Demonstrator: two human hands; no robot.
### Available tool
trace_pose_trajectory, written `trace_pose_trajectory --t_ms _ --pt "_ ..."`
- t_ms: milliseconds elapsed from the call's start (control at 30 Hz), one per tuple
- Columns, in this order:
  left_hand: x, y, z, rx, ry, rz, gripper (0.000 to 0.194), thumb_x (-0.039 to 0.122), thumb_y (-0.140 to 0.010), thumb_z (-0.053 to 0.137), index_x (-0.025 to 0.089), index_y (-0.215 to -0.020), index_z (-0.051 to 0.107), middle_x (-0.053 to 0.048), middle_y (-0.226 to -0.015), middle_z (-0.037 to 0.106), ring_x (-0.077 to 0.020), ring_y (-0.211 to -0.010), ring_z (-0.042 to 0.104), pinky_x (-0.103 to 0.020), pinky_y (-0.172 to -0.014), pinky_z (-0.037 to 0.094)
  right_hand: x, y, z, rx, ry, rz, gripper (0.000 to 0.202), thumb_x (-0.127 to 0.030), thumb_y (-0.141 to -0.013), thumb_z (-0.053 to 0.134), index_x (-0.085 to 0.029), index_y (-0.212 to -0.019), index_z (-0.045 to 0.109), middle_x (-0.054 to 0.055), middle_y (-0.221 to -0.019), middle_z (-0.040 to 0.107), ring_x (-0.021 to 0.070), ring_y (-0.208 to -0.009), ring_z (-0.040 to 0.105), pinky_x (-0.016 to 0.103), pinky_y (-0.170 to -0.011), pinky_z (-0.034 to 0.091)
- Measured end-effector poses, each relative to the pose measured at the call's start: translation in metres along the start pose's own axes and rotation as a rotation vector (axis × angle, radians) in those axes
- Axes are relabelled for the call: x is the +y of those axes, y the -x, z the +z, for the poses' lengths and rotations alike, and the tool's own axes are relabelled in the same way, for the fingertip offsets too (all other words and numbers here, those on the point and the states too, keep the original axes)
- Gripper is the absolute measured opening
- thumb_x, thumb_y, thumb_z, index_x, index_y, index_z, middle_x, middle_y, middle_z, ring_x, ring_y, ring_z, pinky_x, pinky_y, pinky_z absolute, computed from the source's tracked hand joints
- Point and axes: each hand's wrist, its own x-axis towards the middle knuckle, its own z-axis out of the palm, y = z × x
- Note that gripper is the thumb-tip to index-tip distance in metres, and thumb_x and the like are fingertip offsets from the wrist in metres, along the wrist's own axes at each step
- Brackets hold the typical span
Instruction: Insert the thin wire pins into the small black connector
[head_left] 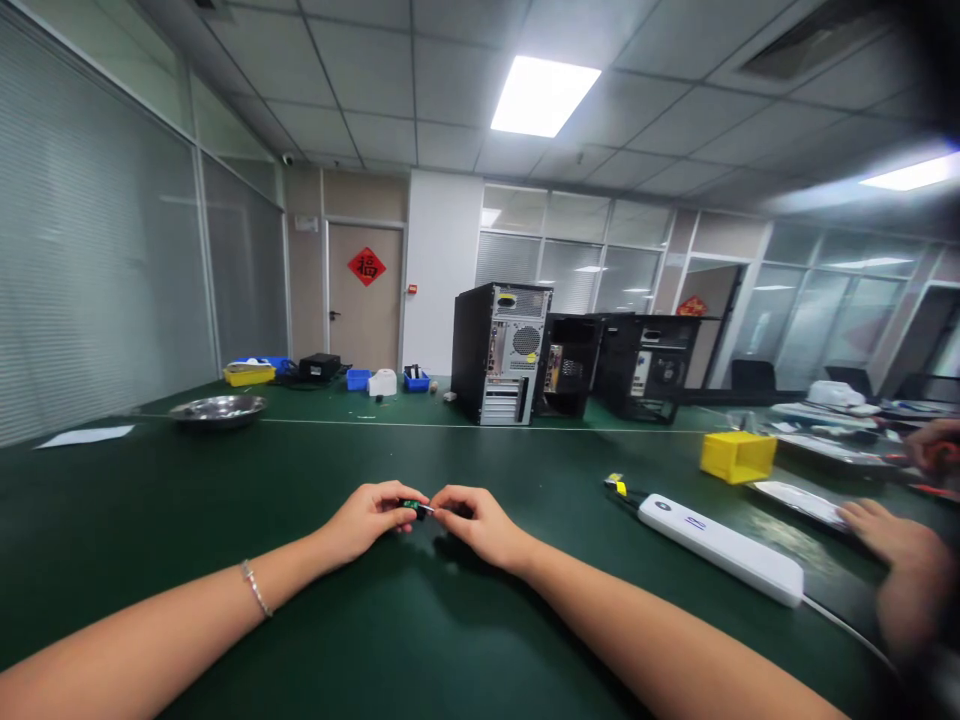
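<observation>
Just above the green tabletop (337, 640), my two hands meet near the middle of the view. My left hand (369, 522) pinches a small green circuit board (412, 508) with dark parts on it. The fingers of my right hand (474, 520) are closed at the board's right end, on a thin, light-coloured piece (427, 510) whose kind is too small to tell. Whether that piece is joined to the board cannot be made out. A bracelet circles my left wrist.
Right of my hands lies a white power strip (720, 545) with its cord. Behind it stands a yellow bin (739, 457). A co-worker's hands (892, 535) show at the right edge. Computer cases (506, 355) stand across the back; a metal bowl (217, 411) sits back left.
</observation>
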Motion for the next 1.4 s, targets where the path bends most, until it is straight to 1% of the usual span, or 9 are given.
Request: trace_pose_trajectory --t_ms 233,367,600,733,867,1100,1167,1267,1400 --pt "0.004 0.002 0.001 -0.005 0.059 -0.061 0.032 0.031 -0.073 0.071 0.015 -0.1 0.069 -0.003 -0.082 0.067 -0.0153 -0.072 0.058 -0.029 -0.073 0.046 0.006 -0.001 0.001 0.012 0.086 -0.024 0.021 -0.033 -0.087 0.054 -0.016 -0.086 0.066 -0.001 -0.075 0.063 0.012 -0.069 0.054 0.023 -0.067 0.042" --pt "0.004 0.002 0.001 0.025 0.025 -0.055 0.032 0.038 -0.077 0.067 0.015 -0.099 0.068 -0.004 -0.086 0.067 -0.0165 -0.077 0.058 -0.029 -0.074 0.045 0.008 -0.001 0.003 0.027 0.19 -0.049 0.02 -0.031 -0.088 0.052 -0.018 -0.09 0.068 0.0 -0.082 0.067 0.0131 -0.075 0.058 0.023 -0.071 0.044" --pt "-0.008 -0.004 -0.002 0.209 0.108 0.017 0.036 0.038 -0.071 0.072 0.018 -0.098 0.058 -0.005 -0.099 0.062 -0.0216 -0.101 0.059 -0.034 -0.092 0.044 0.008 0.0 0.004 0.029 0.28 -0.052 0.019 -0.031 -0.087 0.053 -0.02 -0.09 0.068 0.0 -0.083 0.068 0.0143 -0.076 0.059 0.023 -0.071 0.044" --pt "-0.013 -0.005 -0.003 0.244 0.176 -0.002 0.041 0.036 -0.067 0.075 0.019 -0.097 0.052 -0.004 -0.096 0.062 -0.0226 -0.097 0.063 -0.038 -0.092 0.046 0.009 -0.001 0.004 0.036 0.306 -0.044 0.019 -0.031 -0.087 0.053 -0.02 -0.09 0.068 0.0 -0.081 0.068 0.0137 -0.074 0.059 0.023 -0.069 0.044" --pt "-0.013 -0.006 -0.003 0.281 0.078 0.032 0.04 0.035 -0.066 0.074 0.018 -0.096 0.054 -0.006 -0.094 0.065 -0.0231 -0.096 0.063 -0.04 -0.093 0.046 0.009 -0.001 0.005 0.037 0.317 -0.054 0.019 -0.03 -0.087 0.053 -0.02 -0.09 0.069 0.0 -0.082 0.068 0.0138 -0.075 0.06 0.023 -0.07 0.045" --pt "-0.004 -0.003 0.0 0.185 -0.222 0.135 0.032 0.037 -0.083 0.054 0.018 -0.107 0.063 -0.01 -0.114 0.066 -0.0246 -0.109 0.058 -0.041 -0.101 0.04 0.009 0.0 0.004 0.045 0.288 -0.071 0.021 -0.031 -0.088 0.052 -0.019 -0.089 0.069 0.001 -0.082 0.069 0.0143 -0.075 0.06 0.023 -0.07 0.045" --pt "-0.004 -0.003 0.0 0.199 -0.278 0.141 0.032 0.035 -0.083 0.055 0.018 -0.108 0.064 -0.009 -0.113 0.066 -0.0245 -0.107 0.058 -0.04 -0.098 0.042 0.009 0.0 0.004 0.053 0.282 -0.078 0.021 -0.031 -0.088 0.052 -0.019 -0.089 0.069 0.001 -0.082 0.069 0.0143 -0.075 0.06 0.023 -0.07 0.046" --pt "-0.005 -0.002 -0.001 0.218 -0.322 0.123 0.031 0.035 -0.082 0.056 0.017 -0.105 0.064 -0.008 -0.101 0.069 -0.0226 -0.091 0.062 -0.035 -0.084 0.048 0.011 -0.001 0.005 0.071 0.275 -0.089 0.02 -0.03 -0.088 0.052 -0.019 -0.09 0.069 0.001 -0.082 0.069 0.0142 -0.075 0.06 0.023 -0.071 0.046" --pt "-0.007 -0.002 -0.003 0.231 -0.381 0.117 0.028 0.033 -0.083 0.055 0.017 -0.102 0.066 -0.006 -0.094 0.069 -0.0196 -0.079 0.06 -0.031 -0.075 0.047 0.009 0.0 0.004 0.077 0.275 -0.113 0.02 -0.03 -0.089 0.052 -0.019 -0.089 0.068 0.001 -0.083 0.069 0.0144 -0.076 0.061 0.024 -0.072 0.046"
